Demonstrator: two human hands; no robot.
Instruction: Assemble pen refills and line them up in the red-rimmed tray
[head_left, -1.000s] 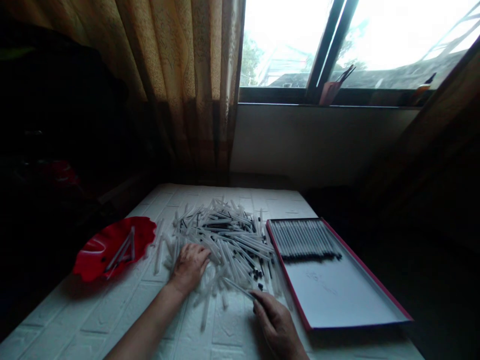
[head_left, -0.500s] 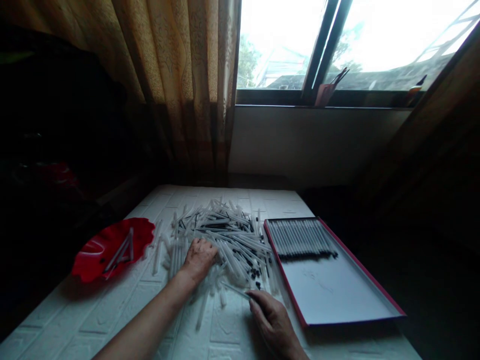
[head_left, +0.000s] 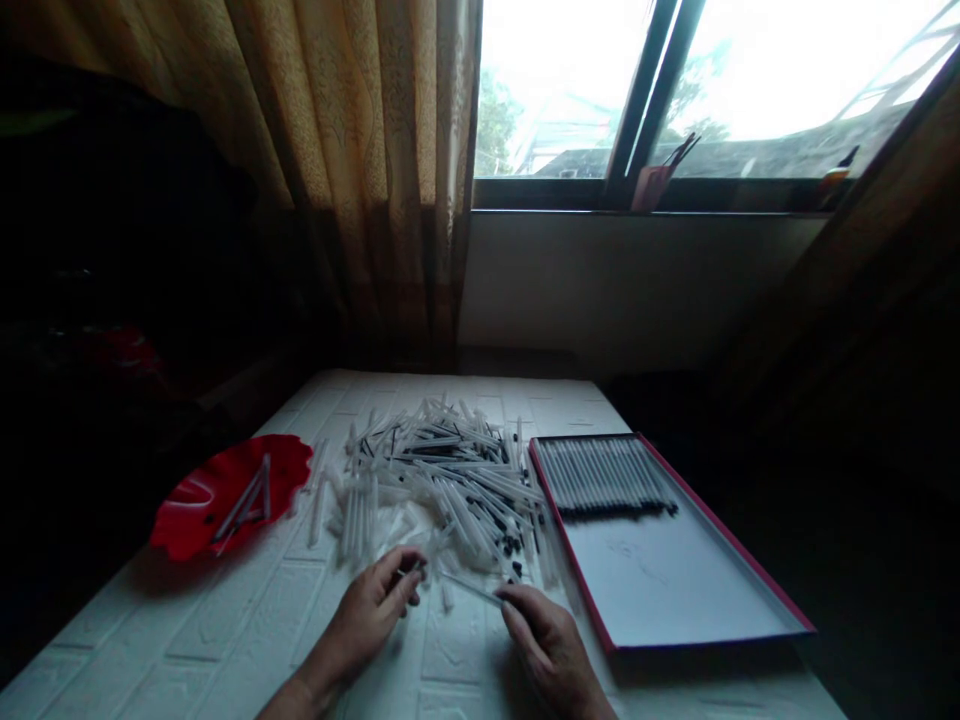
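Near the front of the table, my right hand [head_left: 551, 645] is closed round one end of a clear pen [head_left: 472, 588], whose other end points left. My left hand [head_left: 379, 600] has thumb and fingers pinched together just left of that pen's tip. What lies in the pinch is too small and blurred to make out. Beyond both hands spreads a loose pile of clear pen barrels [head_left: 442, 450], mixed with dark parts. Several small black caps [head_left: 512, 546] lie at the pile's right side.
On the right, a shallow red-edged box [head_left: 652, 600] holds a row of pens [head_left: 600, 472] with black ends. A red scalloped dish [head_left: 187, 505] with a few pen pieces sits left. Behind the white brick-patterned table [head_left: 225, 620] are a curtain [head_left: 375, 150] and window.
My left hand has drawn back from the pile toward me and come near the tip of the pen. My right hand has stayed almost in place, with the pen still in it.
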